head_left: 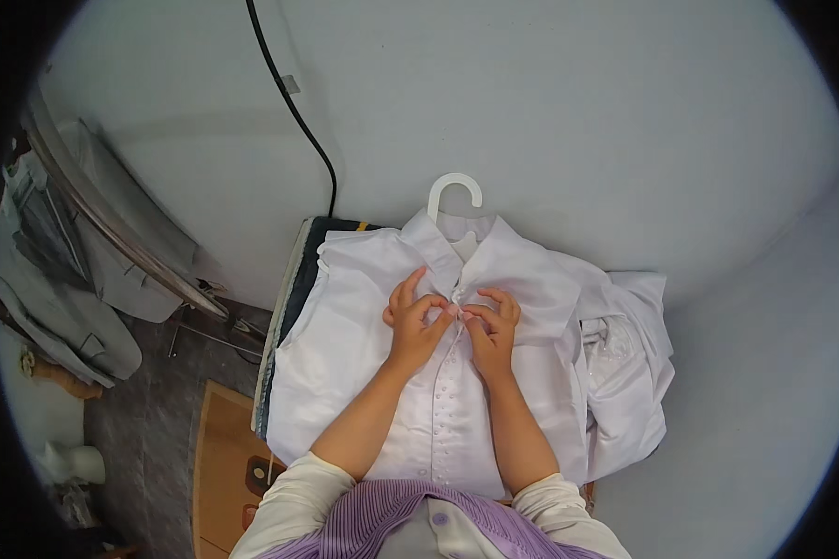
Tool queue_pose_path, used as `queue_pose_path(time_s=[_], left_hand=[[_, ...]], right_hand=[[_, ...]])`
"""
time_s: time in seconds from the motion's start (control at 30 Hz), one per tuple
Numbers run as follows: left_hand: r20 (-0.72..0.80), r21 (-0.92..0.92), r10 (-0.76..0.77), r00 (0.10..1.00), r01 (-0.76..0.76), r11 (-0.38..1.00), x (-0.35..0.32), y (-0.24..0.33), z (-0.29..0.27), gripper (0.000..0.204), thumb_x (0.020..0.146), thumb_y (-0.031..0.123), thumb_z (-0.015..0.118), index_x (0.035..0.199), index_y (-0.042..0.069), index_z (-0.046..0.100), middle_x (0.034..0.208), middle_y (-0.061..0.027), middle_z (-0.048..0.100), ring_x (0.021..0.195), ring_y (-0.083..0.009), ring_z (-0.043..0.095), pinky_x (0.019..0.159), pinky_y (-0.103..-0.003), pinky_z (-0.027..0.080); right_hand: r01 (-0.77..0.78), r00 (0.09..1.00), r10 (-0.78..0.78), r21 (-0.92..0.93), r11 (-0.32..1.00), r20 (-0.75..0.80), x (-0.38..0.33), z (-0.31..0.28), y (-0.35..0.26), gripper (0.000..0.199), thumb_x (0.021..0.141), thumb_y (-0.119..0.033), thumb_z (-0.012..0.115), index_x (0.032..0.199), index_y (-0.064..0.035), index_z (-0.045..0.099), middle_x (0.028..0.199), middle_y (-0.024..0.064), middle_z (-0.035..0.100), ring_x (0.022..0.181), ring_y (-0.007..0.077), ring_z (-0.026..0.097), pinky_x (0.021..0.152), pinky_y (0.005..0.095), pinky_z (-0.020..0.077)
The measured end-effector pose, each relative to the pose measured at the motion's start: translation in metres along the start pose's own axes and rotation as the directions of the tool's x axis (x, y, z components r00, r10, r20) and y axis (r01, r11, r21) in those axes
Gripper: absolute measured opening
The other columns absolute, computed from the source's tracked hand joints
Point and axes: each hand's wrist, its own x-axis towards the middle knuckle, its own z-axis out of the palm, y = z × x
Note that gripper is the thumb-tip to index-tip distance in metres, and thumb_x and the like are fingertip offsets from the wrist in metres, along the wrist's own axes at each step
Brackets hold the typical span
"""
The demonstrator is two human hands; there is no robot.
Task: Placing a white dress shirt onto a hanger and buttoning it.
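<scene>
Wall (550, 112), pale and plain, fills the top of the view, and a black cable (294, 107) runs down it. Next in size is the white shirt (345, 363). It lies flat on its back in the middle, collar toward the wall, front facing up. A row of small buttons (445, 396) runs down its middle. The shirt rests on a dark folded pad (300, 270) that sticks out along its left edge. More white cloth (629, 363) is bunched up just beside the shirt on the right, touching it. On the far left, grey clothes (61, 307) hang from a shiny metal rail (112, 228). Below them is a grey stone floor (149, 419) with a brown board (226, 466) lying on it.

A white plastic hanger hook (455, 189) pokes out above the collar (461, 256), so the hanger sits inside the shirt.

Both hands meet at the top of the button row, just under the collar. The left hand (415, 321) has a closed grip, finger and thumb pinching the shirt edge at the top button. The right hand (489, 331) also has a closed grip, pinching the other edge of the shirt. The fingertips of the two hands are almost touching. The top button itself is too small to see.
</scene>
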Motion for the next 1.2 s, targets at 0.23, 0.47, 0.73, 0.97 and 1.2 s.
queue_pose_path(time_s=[0.23,0.47,0.73,0.97,1.2], left_hand=[[0.056,-0.019,-0.017,0.998,0.018,1.0,0.003,0.001,-0.003,0.016,0.073,0.03,0.075,0.079,0.017,0.067,0.146,-0.008,0.034,0.131,-0.0253,0.022,0.1,-0.042,0.011],[0.079,-0.042,-0.01,0.997,0.013,0.999,0.003,0.003,-0.002,0.013,0.074,0.026,0.074,0.08,0.015,0.069,0.145,-0.0059,0.035,0.131,-0.0235,0.024,0.1,-0.041,0.011],[0.073,-0.043,0.018,0.997,-0.015,0.999,0.004,-0.002,-0.001,0.012,0.077,0.02,0.067,0.085,0.012,0.07,0.143,-0.0059,0.038,0.13,-0.025,0.026,0.099,-0.041,0.012],[0.101,0.039,0.044,0.994,-0.048,0.998,0.001,-0.003,0.003,0.014,0.083,0.023,0.063,0.087,0.012,0.07,0.143,-0.0062,0.038,0.129,-0.0259,0.028,0.1,-0.041,0.012],[-0.023,0.07,-0.073,0.997,0.074,0.995,0.006,0.001,0.001,0.015,0.084,0.028,0.065,0.088,0.014,0.07,0.14,-0.0073,0.039,0.128,-0.025,0.028,0.1,-0.042,0.014]], right_hand=[[0.036,0.999,-0.036,0.02,0.999,0.021,0.003,-0.001,-0.005,0.008,0.08,-0.009,0.064,0.085,-0.0065,0.07,0.116,0.0069,0.053,0.119,0.0286,0.037,0.102,0.0399,0.0263],[-0.112,0.993,0.116,0.123,0.986,-0.028,0.002,0.002,-0.003,0.008,0.081,-0.008,0.062,0.084,-0.0044,0.069,0.111,0.008,0.054,0.112,0.0257,0.04,0.095,0.0356,0.0331],[0.099,0.993,-0.078,-0.278,0.956,0.086,0.009,-0.01,-0.012,0.019,0.074,-0.014,0.068,0.093,-0.0153,0.069,0.112,0.0023,0.056,0.124,0.0275,0.038,0.104,0.0496,0.0171],[0.066,0.989,-0.026,-0.284,0.957,0.143,0.01,-0.021,-0.009,0.006,0.071,-0.017,0.069,0.076,-0.014,0.07,0.111,-0.0003,0.058,0.123,0.0273,0.038,0.102,0.0492,0.0118],[0.023,0.995,-0.012,-0.114,0.993,0.097,0.009,-0.015,-0.003,0.006,0.07,-0.014,0.067,0.075,-0.0121,0.069,0.112,0.0008,0.056,0.122,0.0269,0.038,0.102,0.0481,0.0108]])
